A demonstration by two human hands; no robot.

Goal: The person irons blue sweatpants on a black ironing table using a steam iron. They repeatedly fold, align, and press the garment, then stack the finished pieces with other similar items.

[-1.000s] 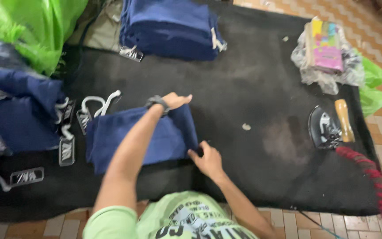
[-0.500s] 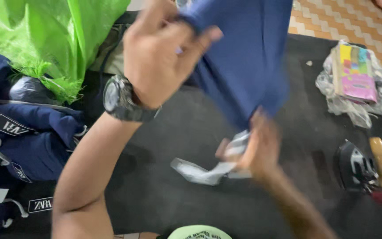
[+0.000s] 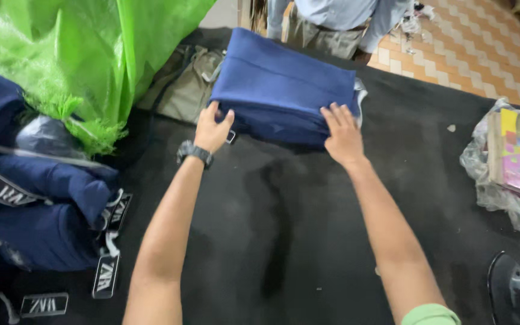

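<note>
Both hands flat and unclenched on the folded navy garment stack (image 3: 284, 96) at upper centre, left hand (image 3: 213, 129) at its left corner, right hand (image 3: 342, 133) at its right, long axis across the frame.

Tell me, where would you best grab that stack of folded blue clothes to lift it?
Probably by its two short ends, from the near side. The folded blue stack lies flat and wide on the black table, and the left hand and right hand already rest at its near corners, so fingers could slide underneath.

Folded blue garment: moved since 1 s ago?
Yes. The folded blue garment went from mid-table to the far stack, beside the olive garment.
</note>
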